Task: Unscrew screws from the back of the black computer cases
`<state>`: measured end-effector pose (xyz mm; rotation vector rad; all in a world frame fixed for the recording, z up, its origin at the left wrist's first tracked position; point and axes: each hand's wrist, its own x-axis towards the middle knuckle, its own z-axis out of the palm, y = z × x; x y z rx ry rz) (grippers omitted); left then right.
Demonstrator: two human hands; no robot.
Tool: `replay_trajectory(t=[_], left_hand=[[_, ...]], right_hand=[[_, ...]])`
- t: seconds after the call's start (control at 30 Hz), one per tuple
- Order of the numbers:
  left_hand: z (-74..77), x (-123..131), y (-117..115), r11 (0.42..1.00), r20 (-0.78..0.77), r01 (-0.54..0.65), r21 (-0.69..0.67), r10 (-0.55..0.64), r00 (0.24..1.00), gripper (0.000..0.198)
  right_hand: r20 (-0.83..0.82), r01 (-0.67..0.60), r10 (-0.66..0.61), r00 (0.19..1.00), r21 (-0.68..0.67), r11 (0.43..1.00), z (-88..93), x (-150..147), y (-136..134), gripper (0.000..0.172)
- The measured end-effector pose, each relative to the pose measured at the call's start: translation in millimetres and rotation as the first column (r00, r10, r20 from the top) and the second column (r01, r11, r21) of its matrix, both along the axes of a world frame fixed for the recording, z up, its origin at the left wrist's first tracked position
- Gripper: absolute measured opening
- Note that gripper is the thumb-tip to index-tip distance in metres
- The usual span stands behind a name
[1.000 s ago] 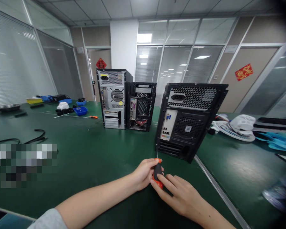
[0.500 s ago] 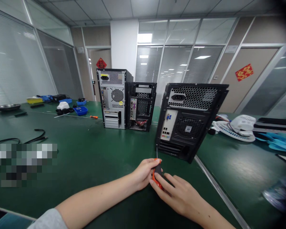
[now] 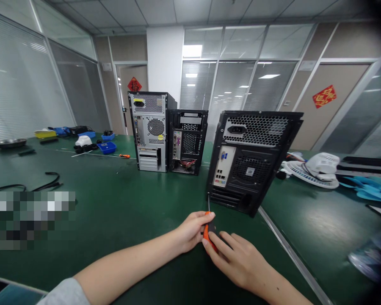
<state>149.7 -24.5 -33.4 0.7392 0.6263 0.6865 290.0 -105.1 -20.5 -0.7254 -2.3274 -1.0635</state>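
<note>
Both of my hands are closed on an orange and black screwdriver (image 3: 211, 226). My left hand (image 3: 195, 228) pinches the front of its handle, thumb on top. Around the rear of the handle are the fingers of my right hand (image 3: 233, 256). The metal shaft points away from me, its tip at the lower left corner of the black computer case (image 3: 250, 165); whether a screw sits there is too small to tell. That case stands with its back panel towards me, showing a power socket, ports and a honeycomb grille.
Behind, to the left, stand a silver-backed computer case (image 3: 150, 131) and a smaller black case (image 3: 190, 142). Another orange screwdriver (image 3: 125, 156) lies near blue trays (image 3: 107, 147). White fan parts (image 3: 320, 167) and blue blades (image 3: 371, 188) are at right. Black cables (image 3: 47, 182) lie left.
The screwdriver handle has turned slightly in my hands, and my right fingers have shifted a little on it. The computer cases have stayed in place.
</note>
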Motion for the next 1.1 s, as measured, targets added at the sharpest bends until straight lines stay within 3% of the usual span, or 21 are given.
replay_trajectory(t=[0.27,0.7,0.87,1.1], left_hand=[[-4.7,0.5,2.9,1.0,-0.033,0.007,-0.021,-0.008,0.999,0.024],[1.5,-3.3,-0.9,0.999,-0.058,0.029,-0.038,-0.031,0.998,0.03],[6.1,-4.1,-2.7,0.998,-0.084,0.044,-0.036,-0.047,0.995,0.022],[7.2,-3.7,-1.1,0.988,-0.09,0.044,-0.149,-0.058,0.994,0.024]], right_hand=[[0.008,0.009,-0.009,1.0,0.017,1.0,-1.9,-0.3,1.3,0.029],[-0.04,-0.003,0.004,0.999,0.025,1.0,-3.4,-0.1,1.6,0.023],[-0.067,-0.007,0.009,0.998,0.03,1.0,-0.3,-1.1,1.3,0.024],[-0.08,-0.006,0.008,0.997,0.024,1.0,0.7,-1.3,0.2,0.025]])
